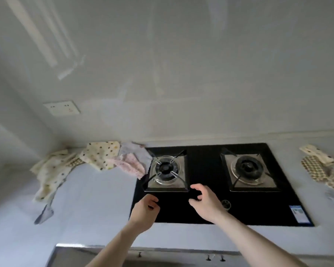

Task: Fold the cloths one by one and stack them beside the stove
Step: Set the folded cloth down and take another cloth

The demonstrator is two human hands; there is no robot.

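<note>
I am holding my left hand [146,210] and right hand [205,201], loosely curled and empty, above the stove [206,212]. I am judging it best to pinch one corner of the pink cloth [130,164], lifting it alone.

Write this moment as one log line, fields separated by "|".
left hand: empty, over stove front | right hand: empty, fingers loosely curled | unfolded cloths: left of stove | cloths: right side

Dim, soft daylight with pale streaks across the wall [162,54], motion blur, wide-angle bending at edges.
</note>
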